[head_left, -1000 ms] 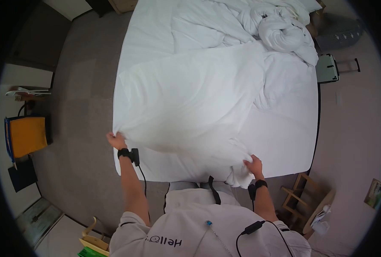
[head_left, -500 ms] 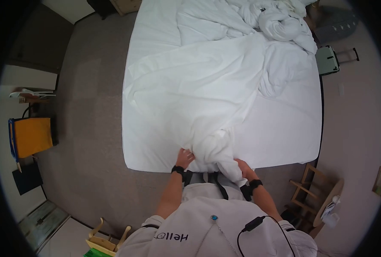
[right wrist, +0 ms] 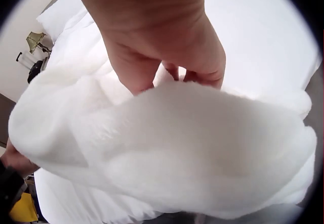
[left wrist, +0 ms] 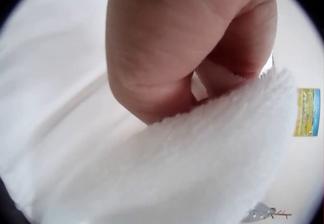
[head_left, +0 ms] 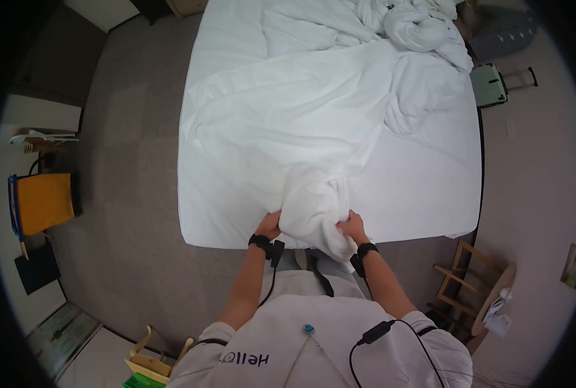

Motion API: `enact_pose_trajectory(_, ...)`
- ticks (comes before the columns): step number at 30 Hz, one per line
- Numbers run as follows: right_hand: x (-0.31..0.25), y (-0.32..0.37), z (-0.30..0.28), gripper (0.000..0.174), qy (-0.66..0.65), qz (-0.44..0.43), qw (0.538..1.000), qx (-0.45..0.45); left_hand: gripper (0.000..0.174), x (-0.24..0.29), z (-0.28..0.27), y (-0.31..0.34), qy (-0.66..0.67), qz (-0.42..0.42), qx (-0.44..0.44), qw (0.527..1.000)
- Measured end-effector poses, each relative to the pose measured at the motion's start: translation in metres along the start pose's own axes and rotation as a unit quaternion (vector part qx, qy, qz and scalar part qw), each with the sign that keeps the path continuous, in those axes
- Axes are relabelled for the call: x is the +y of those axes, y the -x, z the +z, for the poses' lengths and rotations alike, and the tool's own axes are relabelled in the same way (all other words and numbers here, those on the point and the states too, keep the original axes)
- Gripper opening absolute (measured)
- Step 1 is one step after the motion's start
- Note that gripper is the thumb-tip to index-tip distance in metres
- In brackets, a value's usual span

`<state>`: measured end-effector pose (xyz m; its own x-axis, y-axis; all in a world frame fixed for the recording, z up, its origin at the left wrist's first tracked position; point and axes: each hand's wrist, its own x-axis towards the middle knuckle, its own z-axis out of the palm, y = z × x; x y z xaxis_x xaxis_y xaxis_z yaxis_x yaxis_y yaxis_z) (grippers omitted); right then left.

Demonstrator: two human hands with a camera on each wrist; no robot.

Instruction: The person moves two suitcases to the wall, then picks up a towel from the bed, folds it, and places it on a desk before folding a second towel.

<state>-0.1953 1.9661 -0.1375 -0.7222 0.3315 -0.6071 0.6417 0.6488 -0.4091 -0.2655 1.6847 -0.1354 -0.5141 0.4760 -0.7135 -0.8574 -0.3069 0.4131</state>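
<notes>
A white fleecy blanket (head_left: pixel 314 210) is gathered into a bunch at the near edge of the bed (head_left: pixel 424 200), with the rest of it spread away over the sheet. My left hand (head_left: pixel 270 225) grips the bunch from its left side. In the left wrist view, thumb and fingers of that hand (left wrist: pixel 187 42) curl over a plush fold. On the opposite side my right hand (head_left: pixel 353 226) pinches another fold; the right wrist view has its fingertips (right wrist: pixel 202 77) sunk behind the fleece, partly hidden.
Rumpled white bedding (head_left: pixel 417 29) is heaped at the bed's far right. A pale green suitcase (head_left: pixel 488 86) stands beside the bed on the right, a wooden chair (head_left: pixel 459 278) near the front right corner. Carpet (head_left: pixel 129 149) runs along the left, past a yellow bag (head_left: pixel 44 202).
My left hand has come right from the bed's left edge to the blanket's middle, drawing that side inward. The right hand has shifted slightly left, and the near blanket is now bunched between both.
</notes>
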Motion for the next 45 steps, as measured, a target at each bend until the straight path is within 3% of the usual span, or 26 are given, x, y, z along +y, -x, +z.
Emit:
enact_pose_trajectory(1,0.006,0.003,-0.005,0.041,-0.017,-0.007,1.000,0.021,0.034,0.001,-0.007,0.007,0.021,-0.001,0.028,0.999)
enact_pose_trajectory(2,0.011,0.006,-0.010,0.038,-0.034,-0.014,0.998,0.042,0.037,0.004,-0.026,0.021,-0.252,0.122,0.018,0.960)
enact_pose_trajectory(3,0.016,0.010,-0.017,0.034,-0.096,0.024,0.994,0.051,0.042,0.008,-0.045,0.033,-0.501,0.236,0.008,0.832)
enact_pose_trajectory(5,0.028,0.015,-0.033,0.028,-0.220,0.098,0.968,0.067,0.045,0.012,-0.067,0.041,-0.230,0.132,0.085,0.960)
enact_pose_trajectory(6,0.032,0.018,-0.043,0.023,-0.280,0.123,0.946,0.109,0.046,0.013,-0.074,0.044,-0.084,0.073,0.120,0.986)
enact_pose_trajectory(7,0.036,0.020,-0.055,0.018,-0.339,0.146,0.917,0.151,0.048,0.012,-0.079,0.046,0.064,0.014,0.152,0.986)
enact_pose_trajectory(9,0.047,0.019,-0.088,0.020,-0.442,0.197,0.858,0.174,0.050,0.016,-0.060,0.058,0.141,0.054,0.116,0.982)
enact_pose_trajectory(11,0.122,-0.015,-0.088,0.024,-0.563,0.193,0.786,0.166,0.049,0.019,-0.040,0.065,0.241,0.062,0.088,0.964)
enact_pose_trajectory(12,0.095,0.006,-0.111,0.027,-0.623,0.209,0.738,0.153,0.047,0.018,-0.033,0.066,0.304,0.052,0.078,0.948)
enact_pose_trajectory(14,0.081,0.029,-0.133,0.028,-0.654,0.195,0.720,0.126,0.050,0.012,-0.029,0.065,0.397,0.025,0.044,0.917)
enact_pose_trajectory(15,0.082,0.036,-0.137,0.028,-0.669,0.189,0.710,0.112,0.050,0.000,-0.041,0.059,0.192,0.056,0.047,0.979)
enact_pose_trajectory(16,0.089,0.044,-0.138,0.031,-0.685,0.180,0.699,0.099,0.049,-0.019,-0.061,0.049,-0.022,0.084,0.048,0.995)
enact_pose_trajectory(18,0.105,0.060,-0.135,0.034,-0.676,0.189,0.696,0.151,0.047,-0.040,-0.078,0.045,-0.293,0.131,0.050,0.946)
enact_pose_trajectory(20,0.116,0.074,-0.130,0.040,-0.662,0.225,0.688,0.197,0.044,-0.054,-0.087,0.043,-0.406,0.174,0.058,0.895)
enact_pose_trajectory(23,0.095,0.094,-0.125,0.041,-0.482,0.271,0.821,0.141,0.043,-0.046,-0.070,0.039,-0.467,0.192,0.046,0.862)
enact_pose_trajectory(24,0.094,0.099,-0.126,0.045,-0.477,0.240,0.844,0.051,0.043,-0.039,-0.061,0.040,-0.467,0.180,0.034,0.865)
enact_pose_trajectory(27,0.110,0.098,-0.120,0.043,-0.463,0.161,0.866,-0.093,0.043,-0.019,-0.040,0.043,-0.471,0.146,0.010,0.870)
enact_pose_trajectory(29,0.115,0.093,-0.117,0.039,-0.444,0.188,0.876,-0.023,0.042,-0.010,-0.034,0.049,-0.451,0.147,0.008,0.880)
enact_pose_trajectory(32,0.133,0.085,-0.123,0.033,-0.431,0.197,0.873,0.116,0.025,-0.008,-0.036,0.054,-0.357,0.250,0.035,0.899)
enact_pose_trajectory(33,0.139,0.083,-0.124,0.031,-0.430,0.194,0.866,0.166,0.021,-0.012,-0.056,0.056,-0.228,0.153,0.087,0.958)
enact_pose_trajectory(34,0.138,0.085,-0.128,0.030,-0.417,0.199,0.863,0.203,0.019,-0.017,-0.091,0.056,-0.092,0.052,0.137,0.985)
enact_pose_trajectory(35,0.128,0.092,-0.138,0.028,-0.404,0.204,0.859,0.241,0.020,-0.022,-0.109,0.057,0.047,-0.050,0.182,0.981)
enact_pose_trajectory(37,0.130,0.096,-0.146,0.026,-0.390,0.199,0.854,0.282,0.027,-0.004,-0.087,0.092,0.058,-0.017,0.350,0.935)
enact_pose_trajectory(39,0.148,0.097,-0.149,0.026,-0.391,0.180,0.855,0.291,0.025,0.001,-0.103,0.117,0.054,0.016,0.410,0.910)
enact_pose_trajectory(42,0.153,0.096,-0.134,0.028,-0.330,0.143,0.895,0.263,0.021,0.008,-0.092,0.140,-0.115,0.135,0.414,0.893)
enact_pose_trajectory(45,0.151,0.101,-0.117,0.034,-0.319,0.131,0.922,0.175,0.031,0.024,-0.062,0.160,-0.044,0.170,0.231,0.957)
